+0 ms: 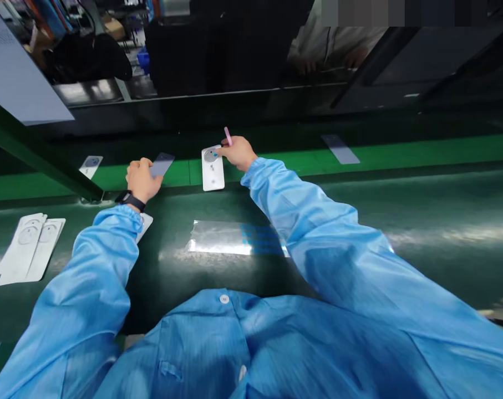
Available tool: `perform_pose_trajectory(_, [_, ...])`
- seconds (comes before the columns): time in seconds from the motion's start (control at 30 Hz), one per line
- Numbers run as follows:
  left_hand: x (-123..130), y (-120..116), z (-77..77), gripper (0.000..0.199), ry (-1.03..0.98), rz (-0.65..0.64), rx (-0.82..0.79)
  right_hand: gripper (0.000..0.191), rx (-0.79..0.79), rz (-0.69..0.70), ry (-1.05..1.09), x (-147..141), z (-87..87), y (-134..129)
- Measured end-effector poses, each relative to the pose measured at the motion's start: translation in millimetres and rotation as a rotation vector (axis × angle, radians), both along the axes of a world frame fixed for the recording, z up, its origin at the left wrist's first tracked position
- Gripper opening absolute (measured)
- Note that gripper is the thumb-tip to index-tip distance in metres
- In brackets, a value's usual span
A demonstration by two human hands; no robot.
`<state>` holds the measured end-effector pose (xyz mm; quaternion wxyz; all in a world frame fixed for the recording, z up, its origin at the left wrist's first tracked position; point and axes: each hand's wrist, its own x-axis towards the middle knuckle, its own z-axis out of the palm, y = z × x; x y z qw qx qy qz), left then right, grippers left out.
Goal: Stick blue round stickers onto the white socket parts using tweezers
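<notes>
My right hand (238, 152) is closed around a pink pen-like tool (228, 136), its fingertips at the upper right of a white card-shaped plate (213, 177) with a grey circle. A small blue dot (215, 155) shows on that circle by the fingertips. My left hand (142, 180), with a black watch on the wrist, rests with bent fingers against a greyish plate (163, 164) on the green strip (178, 173). Another white plate (145, 226) is partly hidden under my left sleeve.
Several white plates (30, 249) lie stacked at the left. Single plates lie on the strip at left (91, 165) and right (340, 149). A clear sheet with blue dots (222, 237) lies before me. A green post (39, 144) slants at left. A person's hands (355, 57) show across.
</notes>
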<state>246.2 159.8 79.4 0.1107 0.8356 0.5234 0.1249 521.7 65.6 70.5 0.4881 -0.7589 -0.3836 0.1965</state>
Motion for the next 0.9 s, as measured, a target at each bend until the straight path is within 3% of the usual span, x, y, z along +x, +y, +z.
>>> perform_pose_trajectory(0.1, [19,40,-0.7,0.054,0.156,0.037,-0.086,0.03,-0.013,-0.088,-0.161,9,11.1,-3])
perform_pose_trajectory(0.27, [33,50,1.5,0.066,0.235,-0.048,-0.143,0.015,-0.123,0.002,-0.169,-11,13.1,-80])
perform_pose_trajectory(0.37, [33,37,21.1,0.079,0.229,-0.133,-0.119,0.009,-0.042,0.017,0.131,-24,7.7,-129])
perform_pose_trajectory(0.43, [32,25,39.2,0.068,0.192,-0.121,-0.062,0.016,0.077,0.026,0.276,-31,2.8,-158])
perform_pose_trajectory(0.5, [28,6,55.0,0.049,0.103,-0.034,0.035,0.017,0.127,0.026,0.259,-40,-1.7,-182])
perform_pose_trajectory(0.6, [11,-41,61.7,0.051,-0.135,0.018,0.063,0.024,0.004,0.038,0.248,-54,-7.0,-205])
perform_pose_trajectory(0.67, [-7,-82,49.8,0.044,-0.248,-0.02,-0.015,0.031,-0.077,0.082,0.366,-63,-10.6,-210])
perform_pose_trajectory(0.77, [-36,-141,12.5,0.033,-0.273,-0.101,-0.27,0.027,-0.092,0.149,0.488,-74,-17.0,-207])
perform_pose_trajectory(0.9, [-57,-188,-33.0,0.029,-0.276,-0.09,-0.578,0.025,-0.094,0.11,0.412,-73,-26.2,-196])
